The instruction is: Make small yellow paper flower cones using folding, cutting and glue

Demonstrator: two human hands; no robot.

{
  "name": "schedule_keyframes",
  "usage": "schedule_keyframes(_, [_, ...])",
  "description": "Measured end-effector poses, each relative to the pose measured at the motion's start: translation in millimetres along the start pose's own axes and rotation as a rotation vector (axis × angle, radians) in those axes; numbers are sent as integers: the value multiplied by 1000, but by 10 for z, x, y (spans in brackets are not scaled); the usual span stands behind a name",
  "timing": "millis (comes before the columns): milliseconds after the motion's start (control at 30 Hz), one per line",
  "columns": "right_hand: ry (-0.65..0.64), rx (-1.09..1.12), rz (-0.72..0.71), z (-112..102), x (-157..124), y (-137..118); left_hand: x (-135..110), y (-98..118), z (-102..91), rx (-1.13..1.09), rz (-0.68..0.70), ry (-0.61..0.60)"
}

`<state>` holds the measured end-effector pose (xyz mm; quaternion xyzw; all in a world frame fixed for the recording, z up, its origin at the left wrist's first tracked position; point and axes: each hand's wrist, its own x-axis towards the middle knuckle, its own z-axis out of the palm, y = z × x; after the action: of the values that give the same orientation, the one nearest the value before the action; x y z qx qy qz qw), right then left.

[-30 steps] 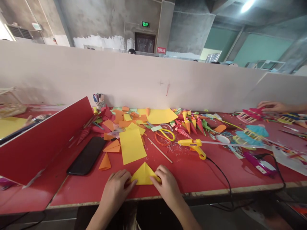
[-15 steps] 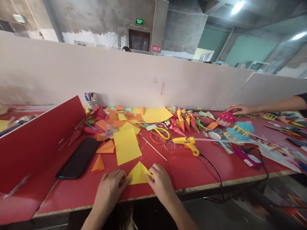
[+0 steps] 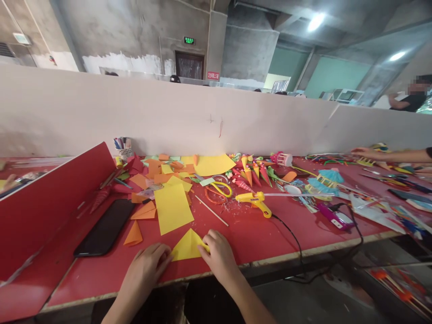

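Observation:
A yellow sheet of paper (image 3: 188, 245), folded to a peak with a crease down its middle, lies at the front of the red table. My left hand (image 3: 146, 263) is closed at its left corner, thumb and fingertips together against the paper's edge. At the right corner, my right hand (image 3: 218, 253) pinches the paper between thumb and curled fingers. Just behind lies a flat yellow sheet (image 3: 173, 208). An orange folded paper cone (image 3: 133, 234) rests left of it, near a black phone (image 3: 104, 227).
A yellow glue gun (image 3: 254, 201) with a long glue stick and black cable lies to the right. Yellow-handled scissors (image 3: 222, 188), a thin wooden stick (image 3: 212, 210) and small paper carrots (image 3: 248, 173) lie behind. A co-worker's hand (image 3: 364, 153) reaches in at the far right. A red panel (image 3: 60, 202) stands left.
The view has turned slightly right. The co-worker's hand has moved right, and a pink craft piece now lies near the partition. My left fingers have drawn back slightly along the paper's left corner.

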<state>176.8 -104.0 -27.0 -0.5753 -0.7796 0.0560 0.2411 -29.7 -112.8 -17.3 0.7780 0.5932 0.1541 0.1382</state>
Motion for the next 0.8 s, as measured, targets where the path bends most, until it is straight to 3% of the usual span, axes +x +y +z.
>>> schedule_keyframes(267, [-20, -5, 4, 6, -12, 6, -40, 58, -92, 49, -21, -36])
schedule_keyframes(433, [8, 25, 0, 15, -23, 7, 36, 122, -13, 151, 61, 66])
schedule_keyframes(600, [-21, 204, -31, -130, -79, 7, 95, 112, 170, -7, 170, 177])
schedule_keyframes(800, [-65, 332, -72, -237, -108, 34, 20, 148, 165, -154, 95, 161])
